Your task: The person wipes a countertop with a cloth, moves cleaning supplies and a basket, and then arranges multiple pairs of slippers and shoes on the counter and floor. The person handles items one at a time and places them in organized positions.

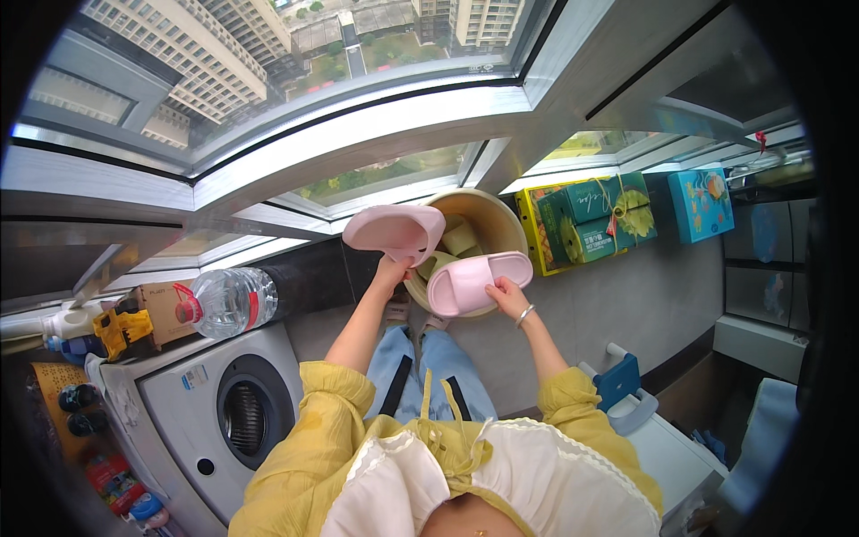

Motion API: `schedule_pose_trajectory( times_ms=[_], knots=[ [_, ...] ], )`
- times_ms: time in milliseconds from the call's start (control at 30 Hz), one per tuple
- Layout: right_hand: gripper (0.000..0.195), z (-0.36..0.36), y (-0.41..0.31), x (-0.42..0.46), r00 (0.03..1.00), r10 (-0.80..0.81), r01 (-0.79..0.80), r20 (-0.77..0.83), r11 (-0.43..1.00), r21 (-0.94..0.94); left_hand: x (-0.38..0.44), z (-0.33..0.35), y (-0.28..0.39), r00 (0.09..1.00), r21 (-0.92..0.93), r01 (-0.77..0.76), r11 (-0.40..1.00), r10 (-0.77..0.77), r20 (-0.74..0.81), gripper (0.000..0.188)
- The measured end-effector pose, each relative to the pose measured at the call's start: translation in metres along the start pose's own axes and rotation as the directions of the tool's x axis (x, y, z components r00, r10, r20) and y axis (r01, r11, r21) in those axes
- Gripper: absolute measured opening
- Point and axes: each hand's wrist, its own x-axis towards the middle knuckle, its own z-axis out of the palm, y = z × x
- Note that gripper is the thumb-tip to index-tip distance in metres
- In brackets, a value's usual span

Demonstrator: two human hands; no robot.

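Note:
My left hand [396, 272] grips one pink slide slipper [386, 231], raised over the left rim of a cream plastic bucket [496, 215]. A second pink slide slipper [463, 285] is in my right hand [508, 295], tilted above the bucket's near side. Inside the bucket lie yellowish-green slippers [460, 238], partly covered by the pink ones. The bucket stands on the floor under the window, just beyond my feet [435, 321].
A washing machine [194, 429] is at the left, with a large clear water bottle [231, 302] beyond it. Green gift boxes [597, 218] and a blue box [701, 205] stand right of the bucket. At the lower right is a white cabinet [664, 450] near a blue-and-white item [617, 382].

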Motion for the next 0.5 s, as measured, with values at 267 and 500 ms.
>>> schedule_pose_trajectory(
  times_ms=[267, 500],
  knots=[
    [0.016, 0.002, -0.031, -0.016, 0.968, 0.088, 0.131, -0.236, 0.623, 0.771, -0.014, -0.009, 0.031, 0.952, 0.469, -0.129, 0.874, 0.242, -0.188, 0.035],
    [0.017, -0.026, -0.007, 0.021, 0.993, 0.112, -0.044, -0.032, 0.609, 0.792, -0.011, -0.011, 0.028, 0.956, 0.87, -0.084, 0.485, 0.285, -0.067, 0.026]
  ],
)
